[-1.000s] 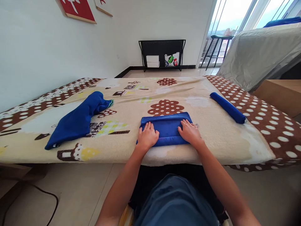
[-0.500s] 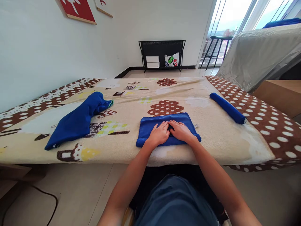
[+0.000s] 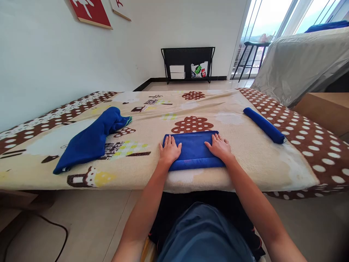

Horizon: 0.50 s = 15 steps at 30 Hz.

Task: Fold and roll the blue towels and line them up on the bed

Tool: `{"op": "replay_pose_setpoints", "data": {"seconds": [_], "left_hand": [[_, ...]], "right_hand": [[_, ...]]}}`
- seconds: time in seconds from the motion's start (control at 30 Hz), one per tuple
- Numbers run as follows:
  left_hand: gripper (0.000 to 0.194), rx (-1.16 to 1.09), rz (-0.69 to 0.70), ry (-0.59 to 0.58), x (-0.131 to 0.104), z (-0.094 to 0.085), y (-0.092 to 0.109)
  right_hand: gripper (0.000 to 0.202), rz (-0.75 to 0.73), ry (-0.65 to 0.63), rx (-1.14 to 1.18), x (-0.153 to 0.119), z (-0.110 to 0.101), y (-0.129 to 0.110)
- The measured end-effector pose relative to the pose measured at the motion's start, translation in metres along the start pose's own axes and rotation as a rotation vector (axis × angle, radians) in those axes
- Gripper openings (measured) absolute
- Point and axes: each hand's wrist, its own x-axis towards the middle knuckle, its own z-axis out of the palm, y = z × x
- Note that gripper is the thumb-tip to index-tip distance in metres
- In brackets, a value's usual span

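Note:
A blue towel (image 3: 193, 147) lies flat in front of me, its near edge rolled into a thick band. My left hand (image 3: 169, 150) rests on the towel's left end with fingers stretched out. On its right end lies my right hand (image 3: 219, 146), also flat, with the thumb apart. To the left sits a loosely crumpled blue cloth (image 3: 87, 142) with a green edge. At the right there is a tightly rolled blue towel (image 3: 264, 125).
A cream patterned blanket (image 3: 152, 131) with brown dotted borders covers the bed. Beyond it stand a black rack (image 3: 188, 56) and a stool (image 3: 252, 54). A plastic-covered piece (image 3: 297, 62) and a cardboard box (image 3: 321, 112) are at the right.
My hands have moved apart from the middle of the blue towel to its two ends. The towel's surface looks smoother. The other blue cloths have stayed in place.

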Motion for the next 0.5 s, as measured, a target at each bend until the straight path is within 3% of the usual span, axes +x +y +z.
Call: {"op": "replay_pose_setpoints", "data": {"seconds": [0.5], "left_hand": [[0.066, -0.041, -0.023, 0.038, 0.008, 0.003, -0.006]], "right_hand": [[0.069, -0.055, -0.037, 0.06, 0.015, 0.0, 0.021]]}}
